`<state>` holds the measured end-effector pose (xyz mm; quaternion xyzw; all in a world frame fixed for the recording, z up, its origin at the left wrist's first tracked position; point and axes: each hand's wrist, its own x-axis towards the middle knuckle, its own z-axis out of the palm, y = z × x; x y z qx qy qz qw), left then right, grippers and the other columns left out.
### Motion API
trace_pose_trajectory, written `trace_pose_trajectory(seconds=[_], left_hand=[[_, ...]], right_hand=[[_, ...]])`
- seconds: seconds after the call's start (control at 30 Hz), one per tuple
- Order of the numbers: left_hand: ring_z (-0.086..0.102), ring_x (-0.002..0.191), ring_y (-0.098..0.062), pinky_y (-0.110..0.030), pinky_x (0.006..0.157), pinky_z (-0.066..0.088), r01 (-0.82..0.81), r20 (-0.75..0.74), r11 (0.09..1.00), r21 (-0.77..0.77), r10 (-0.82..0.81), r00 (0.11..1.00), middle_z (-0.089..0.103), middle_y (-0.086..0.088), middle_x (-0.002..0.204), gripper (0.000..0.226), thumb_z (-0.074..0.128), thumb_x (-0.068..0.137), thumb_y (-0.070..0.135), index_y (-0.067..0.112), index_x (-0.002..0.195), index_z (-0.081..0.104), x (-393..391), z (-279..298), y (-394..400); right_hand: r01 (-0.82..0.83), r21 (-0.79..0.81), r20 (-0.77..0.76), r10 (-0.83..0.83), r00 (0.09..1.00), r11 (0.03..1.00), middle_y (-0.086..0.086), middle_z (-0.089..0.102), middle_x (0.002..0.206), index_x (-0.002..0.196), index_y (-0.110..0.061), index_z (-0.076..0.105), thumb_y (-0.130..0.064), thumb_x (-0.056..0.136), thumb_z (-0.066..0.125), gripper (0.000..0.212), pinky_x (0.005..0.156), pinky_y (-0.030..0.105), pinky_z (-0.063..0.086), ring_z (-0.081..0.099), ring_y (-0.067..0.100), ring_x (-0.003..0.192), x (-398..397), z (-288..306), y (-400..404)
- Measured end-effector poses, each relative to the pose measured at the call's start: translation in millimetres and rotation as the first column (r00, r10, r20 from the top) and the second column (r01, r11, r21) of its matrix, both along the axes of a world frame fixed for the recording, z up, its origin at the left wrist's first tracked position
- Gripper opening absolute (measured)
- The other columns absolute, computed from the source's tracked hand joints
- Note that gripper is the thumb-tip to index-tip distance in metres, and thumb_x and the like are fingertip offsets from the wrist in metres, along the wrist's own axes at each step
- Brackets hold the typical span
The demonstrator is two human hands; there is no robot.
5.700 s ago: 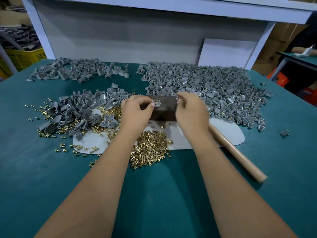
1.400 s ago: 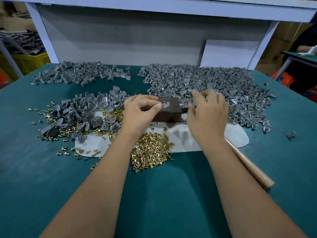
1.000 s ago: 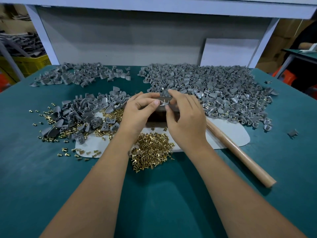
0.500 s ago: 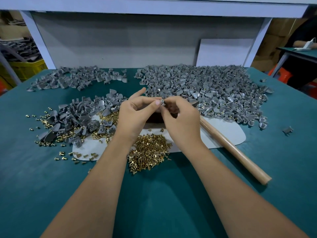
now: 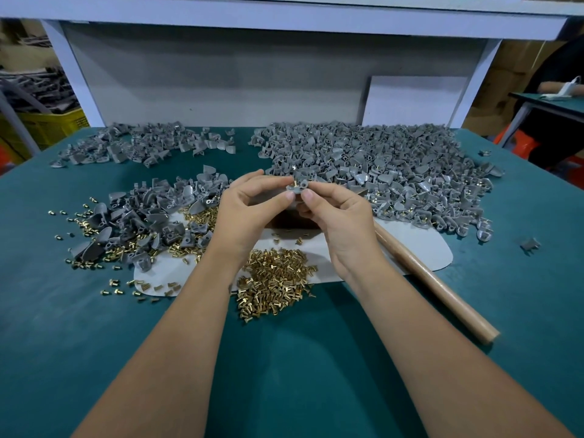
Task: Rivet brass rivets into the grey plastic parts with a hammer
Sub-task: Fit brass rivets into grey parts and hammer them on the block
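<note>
Over a green worktop [image 5: 94, 343], I am watching both hands meeting above the middle of the work area. The left hand [image 5: 245, 213] and the right hand [image 5: 339, 216] are together pinching one grey plastic part [image 5: 298, 186], each grip clamped on it between thumb and fingertips, with the part lifted clear of the surface. A glint of brass is showing on the top of the part, though I cannot tell how far it is seated.

A dark block [image 5: 292, 221] is sitting just beneath the hands, mostly hidden by them, on a pale sheet [image 5: 410, 245] lying flat on the worktop. The wooden hammer handle [image 5: 433, 282] is lying untouched across that sheet's right side, running toward the near right; its head is hidden behind the right hand.

A heap of brass rivets [image 5: 275, 279] is lying just below the wrists, spilling off the sheet's near edge. To the left, a smaller pile of grey parts [image 5: 148, 219] is sitting mixed with scattered rivets. A large mound of grey parts [image 5: 395, 172], some of them showing brass pins, is spreading across the far right, and a thin scatter of grey parts [image 5: 136, 147] is lying at the far left.
</note>
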<state>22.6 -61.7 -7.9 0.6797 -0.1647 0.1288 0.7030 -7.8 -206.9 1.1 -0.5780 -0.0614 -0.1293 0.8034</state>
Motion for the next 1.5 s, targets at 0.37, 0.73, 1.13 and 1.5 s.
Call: trace_pose_trajectory(seconds=[0.37,0.73,1.13,1.5], left_hand=[[0.057,0.112,0.007,-0.011,0.091,0.044,0.083,0.009,0.993,-0.078,-0.083,0.997,0.072,0.008,0.104,0.016,0.077,0.073,0.027,0.037,0.084,0.079,-5,4,-1],[0.064,0.098,0.011,-0.007,0.080,0.048,0.052,-0.017,0.996,-0.071,-0.054,0.998,0.068,-0.018,0.115,0.019,0.074,0.082,0.009,0.020,0.096,0.075,-4,2,-5],[0.057,0.112,-0.005,-0.032,0.100,0.046,-0.250,0.192,0.925,0.285,0.200,0.961,0.069,0.013,0.103,0.043,0.080,0.077,0.018,0.028,0.117,0.068,-9,3,-9],[0.052,0.104,-0.016,-0.034,0.092,0.029,-0.542,0.565,0.726,0.423,0.256,0.784,0.069,0.012,0.098,0.034,0.077,0.075,0.010,0.019,0.108,0.073,-11,0,-16]], right_hand=[[-0.148,0.128,0.006,0.148,0.989,0.981,0.012,0.071,0.082,0.092,-0.001,0.069,-0.010,0.070,0.070,0.024,0.076,0.030,0.052,0.067,0.023,0.080,1,0,-3],[-0.043,-0.035,-0.017,0.043,0.999,0.998,0.010,0.073,0.083,0.088,-0.007,0.065,0.008,0.080,0.068,0.017,0.079,0.029,0.055,0.069,0.024,0.085,4,-3,-2],[0.194,-0.150,-0.058,-0.205,0.977,0.969,0.000,0.070,0.071,0.079,-0.018,0.068,-0.002,0.082,0.070,0.016,0.065,0.020,0.051,0.064,0.009,0.068,9,0,3],[0.321,-0.338,-0.025,-0.349,0.937,0.885,-0.003,0.068,0.068,0.072,-0.022,0.065,-0.012,0.082,0.070,0.015,0.067,0.039,0.059,0.067,0.016,0.071,10,-3,15]])
